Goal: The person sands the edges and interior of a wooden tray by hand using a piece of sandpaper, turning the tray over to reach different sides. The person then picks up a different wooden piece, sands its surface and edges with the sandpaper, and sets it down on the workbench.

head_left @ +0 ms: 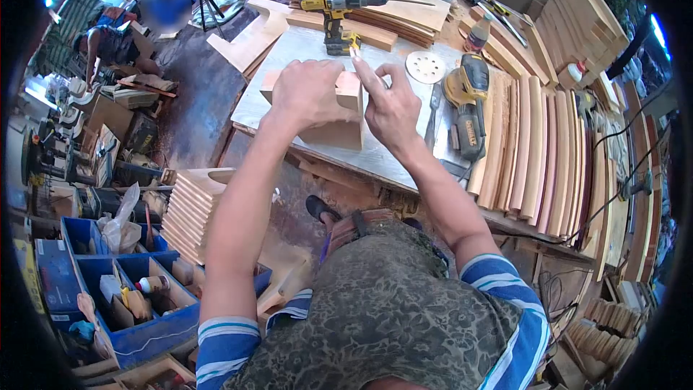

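One wooden piece (333, 135), box-like, sat on the table (271, 112) at the centre of the work, its flat side toward the person. The left hand (307, 90) was over its top, fingers bent and clamped on the wooden piece. The right hand (393, 105) was just beside it at the three o'clock side, with one finger stretched out toward the drill and another bent, the fingers apart; whether they touched the wood could not be told.

Taking clock directions from that piece, one yellow and black drill (336, 9) stood on its battery at twelve. At two lay one round white disc (426, 67) with several holes, and beyond it stood one bottle (478, 32) holding dark contents. One sander (469, 105) lay at three, with one slim flat tool (433, 115) between it and the right hand. Past the sander ran a row of curved wooden strips (534, 152), more than ten.

At eight, below the table, was one blue bin (144, 336) split into several compartments. One held a clear plastic bag (120, 231); another held one white bottle with a red cap (153, 284). Near the bin stood one ridged wooden stack (189, 217). One other person (108, 40) was well apart, at ten.
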